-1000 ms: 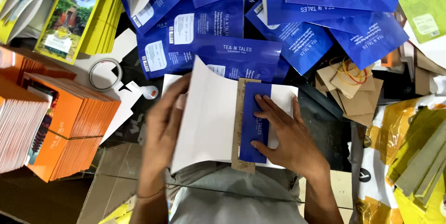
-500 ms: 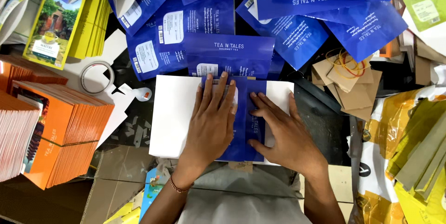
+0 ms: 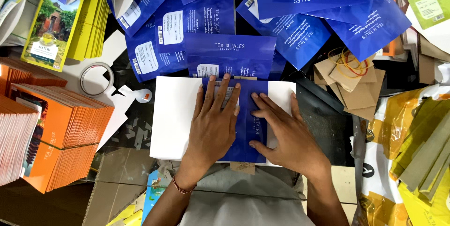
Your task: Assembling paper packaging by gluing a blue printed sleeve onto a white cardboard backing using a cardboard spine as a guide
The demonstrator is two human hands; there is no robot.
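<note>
A flat white sheet lies in front of me with a blue printed sleeve wrapped across its middle. My left hand presses flat on the blue sleeve, fingers spread and pointing away from me. Beside it, my right hand also lies flat on the sleeve's right part and the white sheet, fingers pointing left. An unfolded flap of the blue sleeve extends beyond the sheet's far edge.
Many blue printed pouches cover the far side. Orange cartons are stacked at the left, yellow cartons behind them. A tape roll lies left of the sheet. Brown card pieces with rubber bands and yellow bags sit right.
The white sheet, earlier raised by my left hand, was laid flat. My left hand then moved onto the blue sleeve and now presses it beside my right hand.
</note>
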